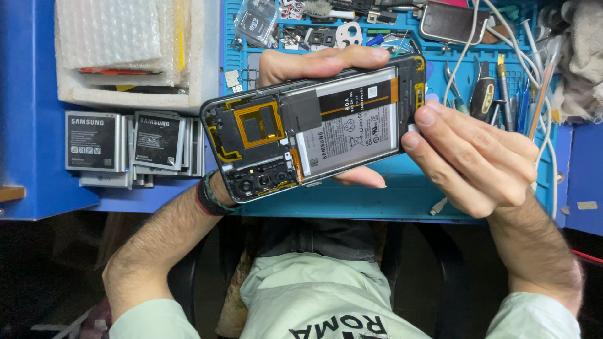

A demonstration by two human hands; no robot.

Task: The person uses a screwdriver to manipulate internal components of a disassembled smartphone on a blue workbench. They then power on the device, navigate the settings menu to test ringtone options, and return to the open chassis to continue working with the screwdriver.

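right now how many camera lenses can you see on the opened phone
3, in a row along the lower left edge of the opened phone, near the left hand wrist. The right hand grips the far end; more may be hidden.

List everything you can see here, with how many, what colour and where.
opened phone: one, black frame, innards showing, held above the mat
repair mat: one, blue, under the phone
loose batteries: several, grey, stacked at left
foam box: one, white, top left, holding bubble wrap
hand tools: many, mixed colours, right of mat
cables: a few, white, top right
wristband: one, dark, left wrist
left hand: grips the phone from behind
right hand: fingertips at the phone's right end
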